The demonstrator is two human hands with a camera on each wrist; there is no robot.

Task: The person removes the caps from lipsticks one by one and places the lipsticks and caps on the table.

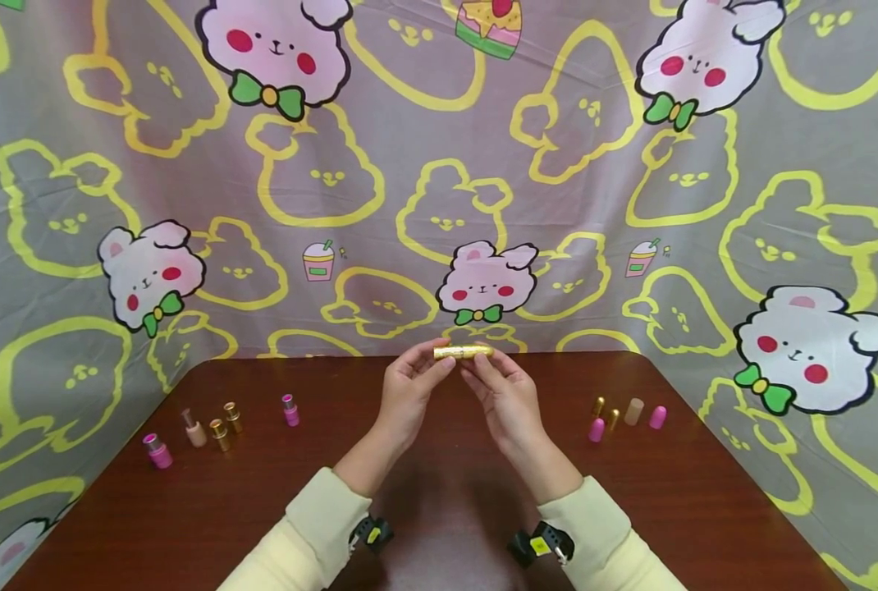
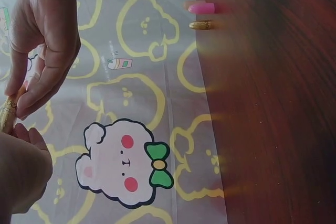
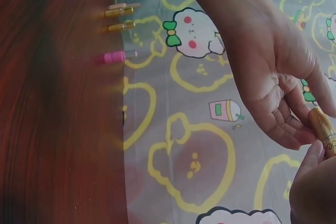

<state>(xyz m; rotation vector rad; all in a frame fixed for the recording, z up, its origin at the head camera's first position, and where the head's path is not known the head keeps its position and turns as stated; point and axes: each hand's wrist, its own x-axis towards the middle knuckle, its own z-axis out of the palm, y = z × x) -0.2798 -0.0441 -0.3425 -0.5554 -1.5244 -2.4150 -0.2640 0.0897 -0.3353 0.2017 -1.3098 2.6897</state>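
A gold lipstick tube [image 1: 463,352] lies level between my two hands, above the far part of the table. My left hand [image 1: 408,394] pinches its left end between thumb and fingers, and my right hand [image 1: 509,400] pinches the rounded right end. In the right wrist view the gold tube [image 3: 323,127] shows its rounded tip and dark lettering near the middle. Both hands also frame the tube [image 2: 8,111] at the left edge of the left wrist view. Fingers hide part of its surface.
On the brown table [image 1: 439,509], uncapped pink lipsticks [image 1: 157,451], gold lipsticks [image 1: 221,434] and a beige tube with a wand [image 1: 196,432] stand left. At right stand pink caps [image 1: 657,418], gold caps [image 1: 614,419] and a beige cap [image 1: 633,411]. A patterned curtain [image 1: 439,131] hangs around.
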